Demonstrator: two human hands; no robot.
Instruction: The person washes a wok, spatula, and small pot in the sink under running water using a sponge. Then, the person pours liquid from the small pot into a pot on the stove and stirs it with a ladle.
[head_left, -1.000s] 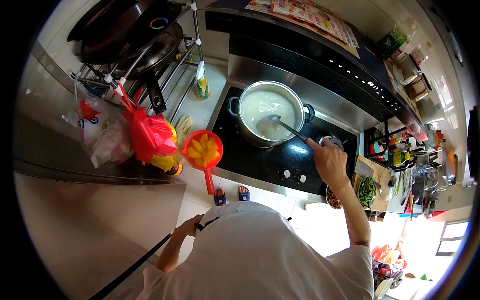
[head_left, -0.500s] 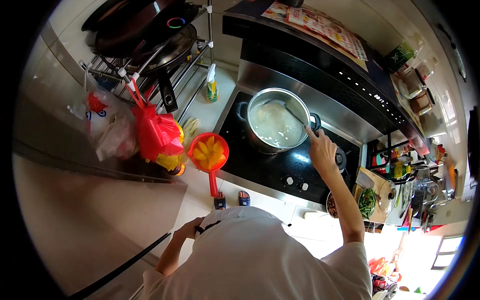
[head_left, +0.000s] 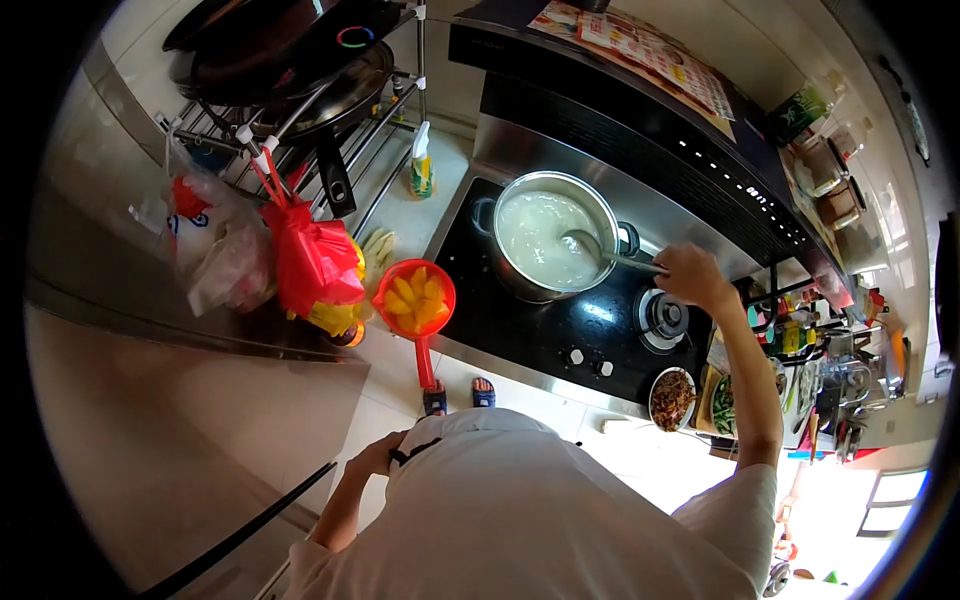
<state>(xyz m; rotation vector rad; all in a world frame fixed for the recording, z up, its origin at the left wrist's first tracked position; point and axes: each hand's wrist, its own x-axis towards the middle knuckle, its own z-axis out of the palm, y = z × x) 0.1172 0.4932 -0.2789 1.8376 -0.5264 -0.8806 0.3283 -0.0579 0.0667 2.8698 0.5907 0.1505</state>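
Note:
My right hand (head_left: 690,277) is closed round the handle of a metal ladle (head_left: 630,262). The ladle's bowl dips into a cloudy whitish liquid with pale bits, inside a steel pot (head_left: 507,258) with black side handles. This pot stands on the left part of a black gas stove (head_left: 540,322). Down at my waist, my left hand (head_left: 374,457) rests against my side near a black strap (head_left: 412,452); its fingers are mostly hidden. A red long-handled strainer or scoop (head_left: 424,362) with yellow-orange pieces (head_left: 415,300) sits left of the stove.
A bare burner (head_left: 663,318) is right of the pot, with a bowl of brown food (head_left: 672,398) and green vegetables (head_left: 723,405) beyond. The range hood (head_left: 640,150) overhangs the back. Left are a spray bottle (head_left: 421,165), a red bag (head_left: 315,260) and a pan rack (head_left: 375,210).
My right hand has moved right, away from the pot's rim, drawing the ladle's handle outward and its bowl towards the pot's right side. The left hand stays at my waist.

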